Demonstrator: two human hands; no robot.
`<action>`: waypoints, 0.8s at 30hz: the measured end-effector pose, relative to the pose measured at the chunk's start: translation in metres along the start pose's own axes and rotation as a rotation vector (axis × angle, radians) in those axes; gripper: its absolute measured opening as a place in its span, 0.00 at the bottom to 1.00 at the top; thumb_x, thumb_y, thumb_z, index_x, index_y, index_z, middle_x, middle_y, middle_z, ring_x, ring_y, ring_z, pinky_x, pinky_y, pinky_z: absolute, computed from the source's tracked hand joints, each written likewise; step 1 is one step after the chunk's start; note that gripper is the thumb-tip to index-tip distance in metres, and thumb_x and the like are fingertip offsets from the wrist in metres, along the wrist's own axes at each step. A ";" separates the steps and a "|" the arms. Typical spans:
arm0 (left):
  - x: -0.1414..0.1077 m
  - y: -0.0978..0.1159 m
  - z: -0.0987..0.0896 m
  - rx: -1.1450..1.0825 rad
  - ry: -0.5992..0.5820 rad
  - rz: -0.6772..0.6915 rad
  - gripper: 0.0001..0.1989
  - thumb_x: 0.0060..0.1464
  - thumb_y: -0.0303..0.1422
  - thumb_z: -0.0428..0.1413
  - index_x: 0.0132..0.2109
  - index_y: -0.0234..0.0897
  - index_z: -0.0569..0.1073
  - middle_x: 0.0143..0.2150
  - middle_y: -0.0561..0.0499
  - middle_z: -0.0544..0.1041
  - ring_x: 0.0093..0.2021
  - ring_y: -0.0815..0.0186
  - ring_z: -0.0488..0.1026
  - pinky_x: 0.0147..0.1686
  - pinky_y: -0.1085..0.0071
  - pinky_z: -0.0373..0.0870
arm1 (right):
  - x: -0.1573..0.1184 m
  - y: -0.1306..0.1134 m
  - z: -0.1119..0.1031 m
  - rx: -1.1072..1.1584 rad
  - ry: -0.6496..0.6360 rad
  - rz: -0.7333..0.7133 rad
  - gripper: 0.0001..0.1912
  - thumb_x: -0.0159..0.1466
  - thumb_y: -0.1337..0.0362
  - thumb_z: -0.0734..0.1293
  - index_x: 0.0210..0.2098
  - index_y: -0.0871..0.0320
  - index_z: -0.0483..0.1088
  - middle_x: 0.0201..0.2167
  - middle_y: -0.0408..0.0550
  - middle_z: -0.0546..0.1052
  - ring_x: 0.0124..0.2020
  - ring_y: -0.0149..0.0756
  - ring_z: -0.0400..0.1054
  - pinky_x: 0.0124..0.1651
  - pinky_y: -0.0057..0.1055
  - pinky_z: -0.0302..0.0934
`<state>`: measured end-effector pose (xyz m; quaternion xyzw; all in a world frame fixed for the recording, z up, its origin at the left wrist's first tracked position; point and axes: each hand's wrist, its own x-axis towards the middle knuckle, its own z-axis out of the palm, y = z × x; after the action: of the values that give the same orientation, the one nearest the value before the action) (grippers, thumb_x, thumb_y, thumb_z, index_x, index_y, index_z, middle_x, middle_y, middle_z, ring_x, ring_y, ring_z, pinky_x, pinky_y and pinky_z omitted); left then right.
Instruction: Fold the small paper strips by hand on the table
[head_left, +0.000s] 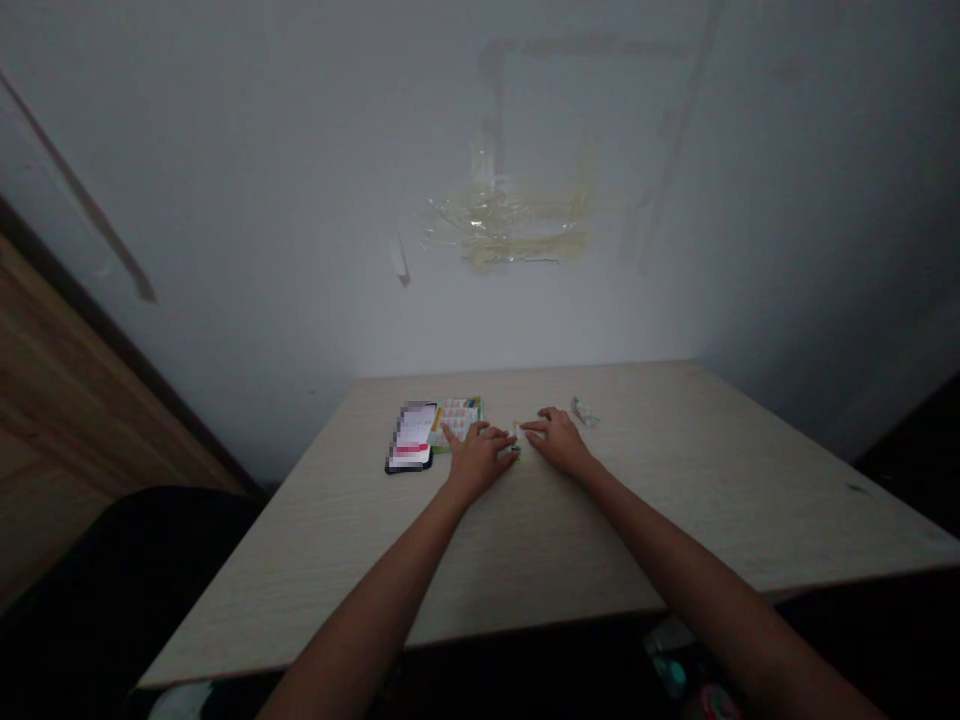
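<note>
A small green and white paper piece (517, 440) lies on the table between my two hands. My left hand (477, 460) rests over its left side, palm down with the fingers spread. From the right, my right hand (556, 440) reaches to the paper's edge, its fingers apart and fingertips near the surface. Left of my left hand is a printed sheet or booklet (454, 415) with rows of small pictures, partly covered by that hand. Beside it lies a phone (411, 437) with a lit screen.
A crumpled clear wrapper (583, 411) sits on the wooden table (600, 560) beyond my right hand. The wall (300, 200) with peeling tape (517, 225) rises behind the table. A dark object stands at the left, and some items show below the table's front edge.
</note>
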<state>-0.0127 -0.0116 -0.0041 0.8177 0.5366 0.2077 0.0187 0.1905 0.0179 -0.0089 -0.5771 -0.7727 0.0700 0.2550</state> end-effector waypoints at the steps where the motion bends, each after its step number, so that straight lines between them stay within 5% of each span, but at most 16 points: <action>1: 0.000 0.000 0.000 -0.001 0.003 0.004 0.14 0.62 0.46 0.54 0.53 0.59 0.76 0.55 0.54 0.79 0.63 0.50 0.62 0.57 0.22 0.18 | 0.000 -0.001 0.000 -0.009 0.000 0.002 0.16 0.67 0.58 0.65 0.53 0.47 0.76 0.56 0.55 0.70 0.57 0.45 0.63 0.61 0.41 0.55; 13: -0.003 0.002 -0.002 -0.012 0.009 0.020 0.15 0.63 0.45 0.52 0.54 0.57 0.75 0.56 0.53 0.78 0.62 0.51 0.63 0.58 0.23 0.19 | -0.003 -0.001 0.002 -0.051 0.025 -0.034 0.18 0.67 0.59 0.64 0.55 0.47 0.74 0.55 0.55 0.70 0.57 0.46 0.62 0.60 0.42 0.55; 24: -0.001 0.003 -0.004 -0.030 0.001 0.026 0.14 0.65 0.44 0.51 0.53 0.56 0.76 0.54 0.53 0.79 0.61 0.53 0.64 0.58 0.23 0.20 | -0.006 -0.003 0.000 -0.010 0.051 -0.098 0.12 0.65 0.59 0.68 0.44 0.54 0.79 0.45 0.51 0.75 0.49 0.40 0.67 0.56 0.35 0.58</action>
<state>-0.0120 -0.0143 0.0002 0.8240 0.5228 0.2165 0.0278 0.1891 0.0109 -0.0092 -0.5415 -0.7936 0.0390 0.2747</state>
